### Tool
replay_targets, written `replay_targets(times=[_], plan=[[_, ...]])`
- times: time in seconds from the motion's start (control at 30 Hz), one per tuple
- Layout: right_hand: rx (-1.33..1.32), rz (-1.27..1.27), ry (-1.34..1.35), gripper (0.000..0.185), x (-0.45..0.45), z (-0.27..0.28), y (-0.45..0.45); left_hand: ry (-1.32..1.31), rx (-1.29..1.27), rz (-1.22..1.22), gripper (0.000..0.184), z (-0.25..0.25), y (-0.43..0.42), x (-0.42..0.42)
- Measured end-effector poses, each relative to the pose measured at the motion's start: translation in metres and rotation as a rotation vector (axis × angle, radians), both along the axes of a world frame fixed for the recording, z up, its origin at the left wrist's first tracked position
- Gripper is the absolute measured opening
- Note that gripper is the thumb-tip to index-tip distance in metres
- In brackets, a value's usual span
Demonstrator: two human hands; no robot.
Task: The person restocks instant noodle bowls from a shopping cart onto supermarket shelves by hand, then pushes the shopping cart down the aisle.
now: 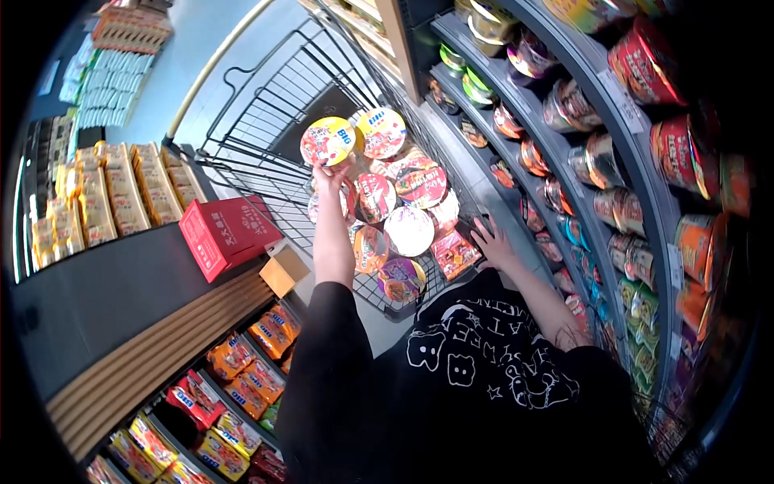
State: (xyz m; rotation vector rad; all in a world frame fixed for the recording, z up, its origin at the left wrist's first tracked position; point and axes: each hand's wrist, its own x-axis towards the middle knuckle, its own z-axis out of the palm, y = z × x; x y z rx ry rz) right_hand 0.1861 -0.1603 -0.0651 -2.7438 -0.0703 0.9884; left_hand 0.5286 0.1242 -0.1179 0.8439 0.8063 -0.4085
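A shopping cart (270,105) of dark wire holds several round instant-noodle tubs. My left hand (329,173) is closed on the near edge of a yellow-lidded tub (328,141), in the cart's left part. Right beside it is another yellow-lidded tub (380,133). Nearer to me lie red-lidded tubs (421,182), a white-lidded tub (409,231), a purple tub (401,279) and a red packet (456,256). My right hand (493,242) has its fingers spread at the cart's right near side, close to the red packet, with nothing seen in it.
Curved shelves (592,48) with cup and bowl noodles run along the right. At left, a dark counter (89,282) bears yellow packs (113,194) and a red box (230,235). Below it are racks of bagged noodles (230,359). Stacked goods (121,73) stand at the far left.
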Motion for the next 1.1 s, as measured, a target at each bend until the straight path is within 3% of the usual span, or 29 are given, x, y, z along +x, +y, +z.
replay_targets(times=[0.07,0.17,0.27,0.33,0.4,0.47,0.6,0.67,0.8,0.87,0.93,1.0,1.07,1.1], plan=[[-0.005,-0.005,0.022,0.091,0.001,0.001,0.0,-0.059,-0.076,-0.009,0.055,-0.014,0.006,0.003],[-0.007,-0.022,0.069,0.093,0.005,0.005,0.002,0.005,-0.004,0.03,0.057,-0.012,-0.001,-0.004],[-0.007,-0.039,0.078,0.095,0.005,0.011,0.003,0.103,-0.112,0.109,0.059,-0.049,0.007,-0.004],[-0.006,-0.039,0.122,0.096,0.008,0.014,0.003,0.012,-0.198,0.297,0.048,-0.074,0.003,-0.003],[-0.021,-0.039,0.131,0.099,0.009,0.017,0.005,0.009,0.071,0.294,0.043,-0.072,-0.008,-0.008],[0.011,-0.091,0.197,0.097,0.016,0.032,0.007,-0.035,0.136,0.215,0.041,-0.097,0.004,-0.004],[-0.016,-0.083,0.204,0.1,0.015,0.029,0.007,0.126,0.125,0.091,0.038,-0.071,0.007,0.001],[-0.027,-0.094,0.186,0.1,0.012,0.025,0.007,0.123,0.146,0.114,0.039,-0.033,-0.002,-0.01],[-0.026,-0.079,0.161,0.099,0.01,0.024,0.007,-0.188,0.309,-0.092,0.036,-0.031,0.0,-0.071],[-0.025,-0.086,0.16,0.1,0.01,0.023,0.008,-0.19,0.456,-0.196,0.037,0.028,-0.027,-0.131],[-0.008,-0.111,0.135,0.1,0.006,0.016,0.008,-0.276,0.499,-0.154,0.036,0.052,-0.049,-0.191],[0.026,-0.107,0.103,0.099,0.003,0.009,0.007,-0.593,0.797,-0.447,0.039,0.006,-0.037,-0.246],[0.038,-0.025,0.021,0.095,-0.001,0.002,0.002,-0.297,0.732,-0.862,0.042,0.03,-0.039,-0.286],[0.065,-0.015,-0.016,0.095,-0.004,-0.008,0.0,-0.51,0.903,-0.973,0.043,0.028,-0.039,-0.308]])
